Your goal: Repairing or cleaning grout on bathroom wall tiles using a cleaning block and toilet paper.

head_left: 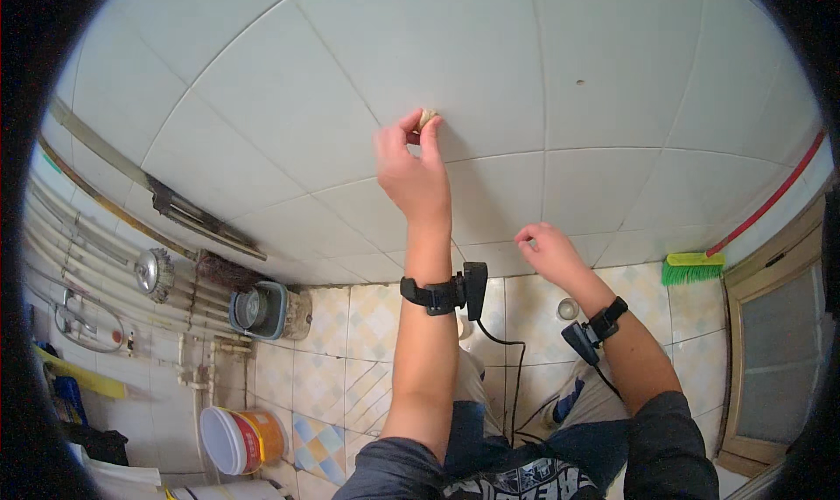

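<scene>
My left hand [414, 163] is raised to the white tiled wall [455, 54] in front of me. Its thumb and fingers pinch a small beige lump [427, 118], held at or very near a tile; its exact kind does not show. Lower and to the right, my right hand [553, 253] hovers before the wall's bottom tiles. Its fingers are curled together, with nothing visible in them. A dark hole [579, 83] marks the wall to the right of the lump.
A green-bristled broom [692, 270] leans near a wooden door [731, 342] at right. A glass jar [568, 309] stands on the floor. To the left are pipes [79, 229], a grey bucket [276, 312], a mop [223, 272] and an orange-and-white bucket [262, 439]. Cables hang from my wrist straps.
</scene>
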The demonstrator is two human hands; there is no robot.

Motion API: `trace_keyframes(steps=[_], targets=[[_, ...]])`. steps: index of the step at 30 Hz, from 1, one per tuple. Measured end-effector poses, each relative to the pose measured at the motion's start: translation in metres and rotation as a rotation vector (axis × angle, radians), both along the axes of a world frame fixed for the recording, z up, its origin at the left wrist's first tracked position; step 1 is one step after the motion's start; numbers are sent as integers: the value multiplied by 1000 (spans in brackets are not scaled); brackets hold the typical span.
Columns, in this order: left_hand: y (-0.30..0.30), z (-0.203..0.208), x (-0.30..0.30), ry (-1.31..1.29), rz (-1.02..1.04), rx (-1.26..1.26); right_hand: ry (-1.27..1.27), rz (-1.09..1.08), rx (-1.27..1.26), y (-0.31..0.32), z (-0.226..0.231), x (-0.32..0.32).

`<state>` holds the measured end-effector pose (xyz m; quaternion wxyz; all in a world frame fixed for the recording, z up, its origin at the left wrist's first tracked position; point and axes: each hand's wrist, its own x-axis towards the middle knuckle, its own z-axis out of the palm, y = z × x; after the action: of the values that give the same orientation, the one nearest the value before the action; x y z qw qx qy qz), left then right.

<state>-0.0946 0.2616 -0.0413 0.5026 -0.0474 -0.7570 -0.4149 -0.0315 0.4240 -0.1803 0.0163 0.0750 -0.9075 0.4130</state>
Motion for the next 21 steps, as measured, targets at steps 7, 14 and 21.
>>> trace_keyframes(steps=[7, 14, 21], targets=[[10, -14, -3, 16, -39, -76, -32, -1, 3, 2, -2, 1], [16, -28, 1, -43, -89, -109, 15, 20, 26, -2, -5, 0], [4, -14, -5, 27, 14, -93, 6, 20, 31, 4, -10, -1]])
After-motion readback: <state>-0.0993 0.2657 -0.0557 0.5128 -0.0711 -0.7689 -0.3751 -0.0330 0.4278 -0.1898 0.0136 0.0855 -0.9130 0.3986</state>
